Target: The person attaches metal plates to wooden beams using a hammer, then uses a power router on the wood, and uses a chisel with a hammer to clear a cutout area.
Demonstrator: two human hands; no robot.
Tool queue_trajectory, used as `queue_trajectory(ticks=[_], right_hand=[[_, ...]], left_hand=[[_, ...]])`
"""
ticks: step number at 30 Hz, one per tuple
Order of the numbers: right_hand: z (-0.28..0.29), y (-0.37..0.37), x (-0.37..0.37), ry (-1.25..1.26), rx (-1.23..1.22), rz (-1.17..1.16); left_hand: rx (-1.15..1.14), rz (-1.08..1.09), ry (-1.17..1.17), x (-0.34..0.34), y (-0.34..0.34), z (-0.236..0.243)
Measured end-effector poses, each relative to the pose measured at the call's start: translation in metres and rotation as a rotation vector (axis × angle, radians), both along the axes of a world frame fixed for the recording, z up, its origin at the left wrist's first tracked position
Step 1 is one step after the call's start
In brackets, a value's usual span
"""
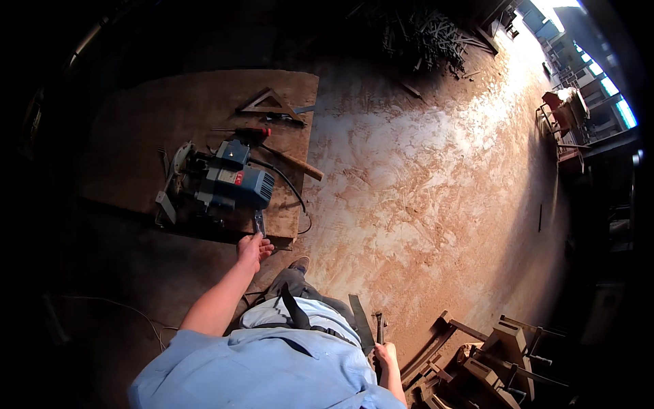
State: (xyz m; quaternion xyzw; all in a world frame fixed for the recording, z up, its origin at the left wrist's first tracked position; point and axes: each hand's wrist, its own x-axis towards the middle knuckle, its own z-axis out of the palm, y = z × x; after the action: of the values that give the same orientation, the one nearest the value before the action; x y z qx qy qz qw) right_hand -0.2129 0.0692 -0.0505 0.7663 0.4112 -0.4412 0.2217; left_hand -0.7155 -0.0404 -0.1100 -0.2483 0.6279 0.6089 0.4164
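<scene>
At the near edge of the wooden worktable point(136, 116), my left hand point(252, 252) pinches the end of a short grey metal tool point(259, 223), its exact kind unclear. Just beyond lies a blue-grey router point(235, 178) on its side, a dark cord trailing from it. Low on my right side, my right hand point(385, 353) is closed around a dark long-handled tool point(379, 328) with a small head on top; its lower part is hidden. Beside that tool a flat dark strip point(361, 324) stands up, and I cannot tell whether the hand holds it too.
On the table lie a triangular square point(269, 105), a red-handled screwdriver point(252, 132) and a wooden handle point(296, 162). Wooden pieces with clamps point(501, 361) stand at the lower right. A pile of strips point(429, 37) lies far off on the dusty floor point(409, 184).
</scene>
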Motion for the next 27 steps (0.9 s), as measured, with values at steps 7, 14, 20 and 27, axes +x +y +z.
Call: queue_trajectory(ticks=[7,14,20,27], right_hand=[[0.091,0.178,-0.185,0.759,0.347,0.315],[0.062,0.266,-0.315,0.793,0.286,0.636],[0.019,0.334,-0.439,0.809,0.498,0.991],[-0.011,0.341,-0.576,0.825,0.492,1.013]], left_hand=[[-0.114,-0.025,0.031,0.004,-0.006,0.006],[-0.266,-0.113,0.043,0.07,-0.084,-0.017],[-0.63,-0.096,0.006,0.209,-0.103,0.02],[-0.329,-0.075,-0.305,0.303,-0.024,0.051]])
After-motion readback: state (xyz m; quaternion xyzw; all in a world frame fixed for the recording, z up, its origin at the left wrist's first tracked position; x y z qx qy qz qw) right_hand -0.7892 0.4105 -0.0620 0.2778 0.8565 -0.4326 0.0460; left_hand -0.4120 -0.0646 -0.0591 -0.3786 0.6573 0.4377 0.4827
